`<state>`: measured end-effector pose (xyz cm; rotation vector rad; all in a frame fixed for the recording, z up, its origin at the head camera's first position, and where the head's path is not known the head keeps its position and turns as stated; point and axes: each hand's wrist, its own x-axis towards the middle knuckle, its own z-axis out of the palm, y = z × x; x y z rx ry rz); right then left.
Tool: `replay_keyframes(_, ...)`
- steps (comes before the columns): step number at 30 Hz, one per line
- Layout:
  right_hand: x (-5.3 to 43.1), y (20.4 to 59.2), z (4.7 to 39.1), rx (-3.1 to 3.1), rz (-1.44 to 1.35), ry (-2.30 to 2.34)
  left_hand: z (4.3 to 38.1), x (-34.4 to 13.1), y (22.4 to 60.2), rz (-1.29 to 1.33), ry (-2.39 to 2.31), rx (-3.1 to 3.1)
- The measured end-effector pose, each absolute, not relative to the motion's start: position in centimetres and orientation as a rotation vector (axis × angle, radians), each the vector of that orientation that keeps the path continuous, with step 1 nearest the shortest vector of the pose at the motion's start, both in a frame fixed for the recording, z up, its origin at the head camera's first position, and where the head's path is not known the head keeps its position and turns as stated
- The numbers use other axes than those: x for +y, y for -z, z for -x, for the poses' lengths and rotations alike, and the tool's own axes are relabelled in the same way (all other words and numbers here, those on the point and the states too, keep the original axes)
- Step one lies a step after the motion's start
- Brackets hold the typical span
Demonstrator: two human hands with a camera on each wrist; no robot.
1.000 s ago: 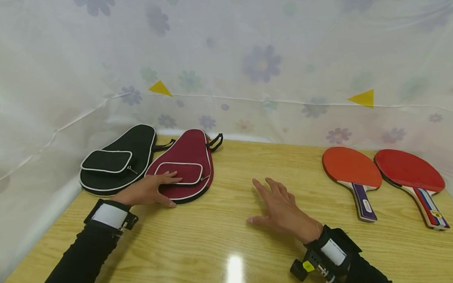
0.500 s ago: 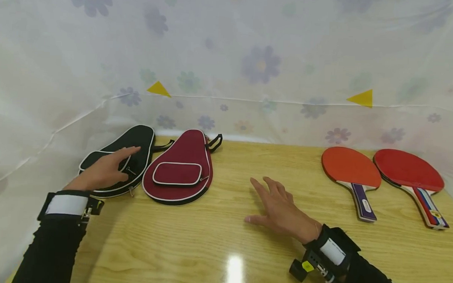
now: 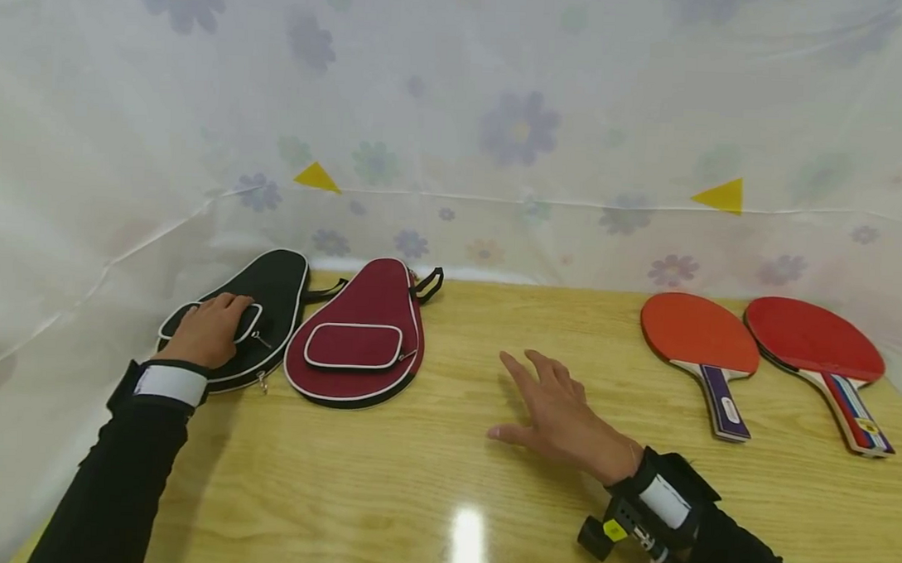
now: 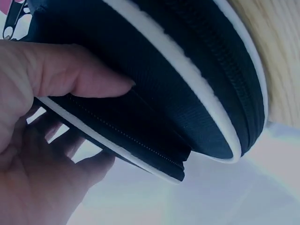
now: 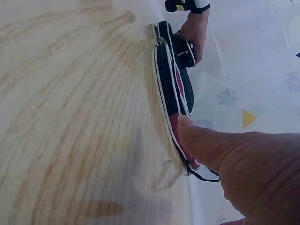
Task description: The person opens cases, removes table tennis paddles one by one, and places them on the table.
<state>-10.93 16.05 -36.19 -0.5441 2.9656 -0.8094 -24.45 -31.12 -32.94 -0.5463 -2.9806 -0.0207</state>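
Note:
On the left of the head view lies a black table tennis bat case (image 3: 275, 279) with white piping and a raised zip pocket. My left hand (image 3: 205, 335) grips that pocket. The left wrist view shows the thumb (image 4: 89, 75) against one side of the pocket (image 4: 117, 127) and the fingers around its far side. Beside it a wine-red bat case (image 3: 376, 304) lies flat with its pocket facing up. My right hand (image 3: 558, 409) is held over the wooden table (image 3: 384, 486) with fingers spread, holding nothing.
At the right lie two table tennis bats: an orange-red bat (image 3: 699, 331) with a purple handle and a red bat (image 3: 814, 340) with a striped handle. A flowered curtain (image 3: 456, 132) hangs behind the table and along its left side.
My left hand has moved from the wine-red case leftward to the black one, and its fingers have curled around the pocket. The right hand has stayed in place.

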Motion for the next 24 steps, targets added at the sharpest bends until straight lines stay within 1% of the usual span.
replay_keyframes(7,16.1,36.1,10.7,2.954,0.550,0.825,24.4,-31.7,33.6,0.580,-0.076,-2.777)
replay_keyframes(13,16.0,36.4,10.6,2.977,0.553,0.810,24.1,-31.9,33.5,0.527,-0.067,-2.684)
replay_keyframes(19,16.0,36.3,10.5,2.992,0.557,0.813,23.1,-31.7,31.6,0.518,-0.024,-2.605)
replay_keyframes(24,16.1,35.9,10.5,3.003,0.535,0.820,21.5,-29.0,29.2,0.542,0.065,-2.556)
